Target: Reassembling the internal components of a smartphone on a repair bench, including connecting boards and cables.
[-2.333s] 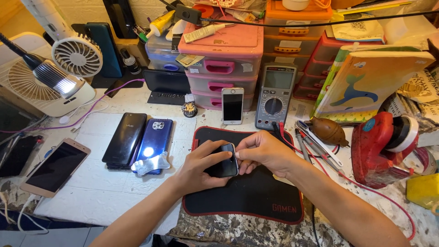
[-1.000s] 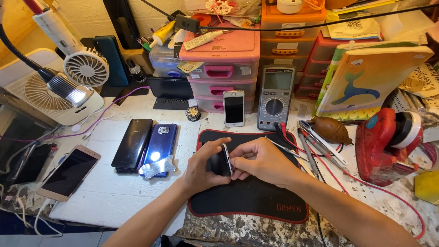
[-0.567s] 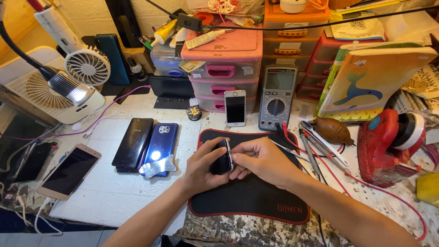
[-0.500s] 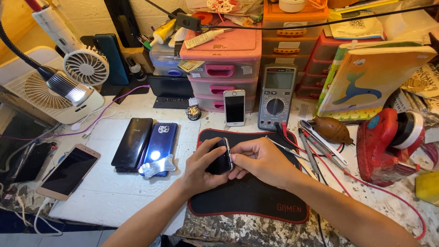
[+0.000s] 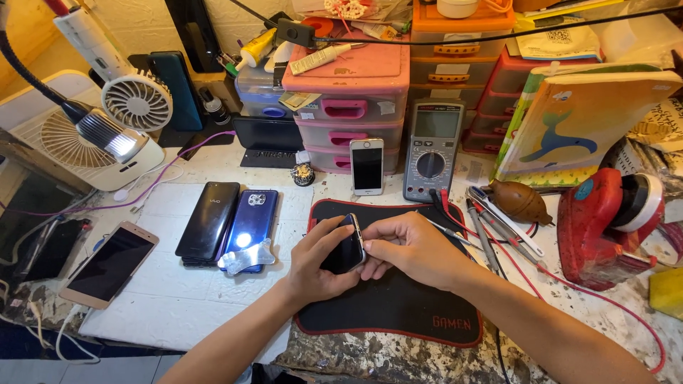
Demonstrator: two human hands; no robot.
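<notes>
A: Start at the fingers. What are they doing?

B: The left hand (image 5: 320,267) is cupped around a small dark phone (image 5: 344,247), its fingers clasped over the back and edge. The right hand (image 5: 413,249) pinches the phone's right edge; thumb and fingertips press on the pale rim. Both hands grasp it, just left of centre frame, above a black mat (image 5: 391,306) with red trim.

A: How should that grip be handled?

B: My judgement: keep the left hand as the steady cradle and let the right work only at the rim, low over the mat so nothing that slips falls far. Even pressure along the edge seems safer than force at one corner.

A: And around them?

B: Left of the mat lie a black phone (image 5: 208,222) and a blue phone (image 5: 250,227) side by side, with a gold phone (image 5: 109,264) further left. Above the mat a small white phone (image 5: 367,166) stands beside a grey multimeter (image 5: 432,149), its red lead trailing right. Tweezers (image 5: 498,224) lie right of the mat, near a red tool (image 5: 605,224).

A: The room?

B: A crowded white surface (image 5: 178,306), chipped at its near edge. Pink drawer units (image 5: 348,107) fill the upper middle; a lamp (image 5: 114,135) and a small fan (image 5: 139,99) sit upper left; a picture book (image 5: 583,121) leans upper right.
</notes>
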